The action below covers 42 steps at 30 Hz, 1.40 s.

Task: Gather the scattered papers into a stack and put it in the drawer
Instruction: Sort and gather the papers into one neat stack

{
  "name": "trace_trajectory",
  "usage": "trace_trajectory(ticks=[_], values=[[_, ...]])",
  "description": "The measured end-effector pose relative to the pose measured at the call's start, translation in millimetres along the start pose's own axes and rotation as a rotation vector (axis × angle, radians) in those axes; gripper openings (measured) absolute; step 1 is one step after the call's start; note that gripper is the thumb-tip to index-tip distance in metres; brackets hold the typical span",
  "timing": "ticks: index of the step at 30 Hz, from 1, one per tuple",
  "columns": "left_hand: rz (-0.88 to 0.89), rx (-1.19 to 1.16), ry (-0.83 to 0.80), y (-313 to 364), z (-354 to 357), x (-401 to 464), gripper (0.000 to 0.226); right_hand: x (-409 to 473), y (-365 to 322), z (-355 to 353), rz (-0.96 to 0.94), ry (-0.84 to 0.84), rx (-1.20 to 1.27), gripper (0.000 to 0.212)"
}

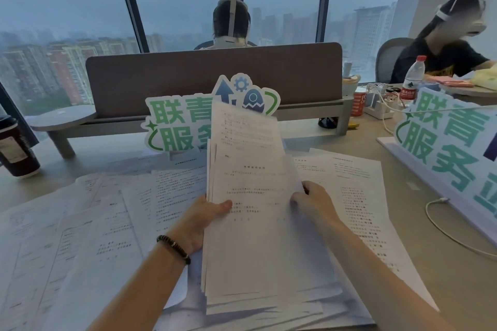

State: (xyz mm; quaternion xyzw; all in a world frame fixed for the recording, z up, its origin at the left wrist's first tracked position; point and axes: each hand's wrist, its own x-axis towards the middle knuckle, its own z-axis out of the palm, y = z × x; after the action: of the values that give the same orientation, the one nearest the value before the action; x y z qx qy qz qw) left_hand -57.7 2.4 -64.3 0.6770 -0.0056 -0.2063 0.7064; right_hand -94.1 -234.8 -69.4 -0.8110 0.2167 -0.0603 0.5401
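Note:
A thick stack of printed white papers [252,236] is held up above the desk in front of me, its sheets uneven at the top. My left hand [200,219], with a dark bead bracelet on the wrist, grips the stack's left edge, thumb on the top sheet. My right hand [312,200] holds the right edge of the top sheet. Several loose sheets [88,223] lie spread over the desk to the left, and more papers [357,196] lie to the right. No drawer is in view.
A green and white sign [177,126] stands behind the stack, a bigger one [451,148] at the right. A dark cup [16,148] sits far left, a white cable [443,226] at the right. A brown divider [215,75] crosses the desk; two people sit beyond.

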Motion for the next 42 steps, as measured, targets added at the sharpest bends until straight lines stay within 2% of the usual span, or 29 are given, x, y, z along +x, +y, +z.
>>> trace_trajectory(ticks=[2,4,6,13,17,21,28,32,37,42], values=[[0.049,-0.041,-0.001,7,0,-4,0.024,-3,-4,-3,-0.011,0.008,0.041,0.022],[0.115,-0.049,0.003,17,1,-9,0.024,-6,-12,-9,0.004,-0.033,0.25,0.029],[0.18,-0.041,0.006,28,4,-16,0.022,-11,-23,-16,-0.009,-0.088,0.443,0.026],[0.452,0.031,0.132,60,18,-23,0.019,-22,-60,-28,-0.251,0.032,0.42,0.02],[0.57,0.017,0.081,69,21,-22,0.023,-28,-76,-33,-0.398,0.155,0.403,0.022],[0.54,-0.08,0.061,59,19,-21,0.026,-32,-72,-30,-0.464,0.174,0.35,0.027],[0.452,-0.125,-0.006,49,16,-26,0.03,-31,-80,-42,-0.59,0.145,0.408,0.069],[0.444,-0.129,-0.046,52,14,-26,0.02,-29,-97,-55,-0.693,0.128,0.441,0.06],[0.448,-0.162,-0.091,53,14,-30,0.026,-29,-118,-68,-0.741,0.096,0.582,0.045],[0.446,-0.153,-0.127,55,14,-33,0.029,-28,-134,-76,-0.704,0.117,0.646,0.045]])
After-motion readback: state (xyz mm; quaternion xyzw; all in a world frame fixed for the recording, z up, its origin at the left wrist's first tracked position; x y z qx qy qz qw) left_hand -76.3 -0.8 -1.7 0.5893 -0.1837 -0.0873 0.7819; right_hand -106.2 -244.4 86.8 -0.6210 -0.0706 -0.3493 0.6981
